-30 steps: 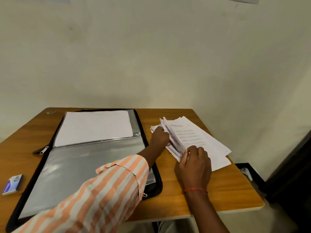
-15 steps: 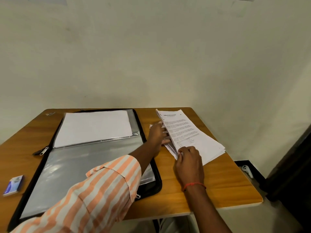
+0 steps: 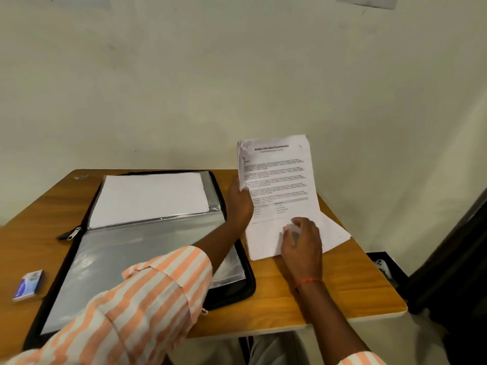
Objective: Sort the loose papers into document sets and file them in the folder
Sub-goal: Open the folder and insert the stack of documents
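On the brown wooden surface (image 3: 342, 293) a black zip folder (image 3: 247, 285) lies open flat, its metal zip pull (image 3: 69, 234) sticking out past the left rim. Inside it, a clear plastic sleeve (image 3: 131, 259) covers the near half. The far half holds a blank white sheet (image 3: 150, 198), tucked behind a clear strip along the sheet's near edge.

Just right of the folder, a sheaf of white printed papers (image 3: 279, 175) stands tilted up off the surface, with its headed top edge raised against the pale wall and its bottom edge low by the surface. The left hand (image 3: 238, 204), reaching across the folder in an orange and white striped sleeve (image 3: 158, 299), grips the sheaf's left edge about halfway up, with the thumb on the printed face. The right hand (image 3: 303, 241) holds the lower part of the sheaf, its fingers (image 3: 297, 222) curled with a bit of paper pinched among them; blur hides the exact grip. A red thread (image 3: 308, 281) circles that wrist. More loose white sheets (image 3: 334, 233) lie flat on the surface behind and to the right of the held papers.

Near the left edge of the surface, well apart from the hands, sits a small blue and white box (image 3: 27, 284).
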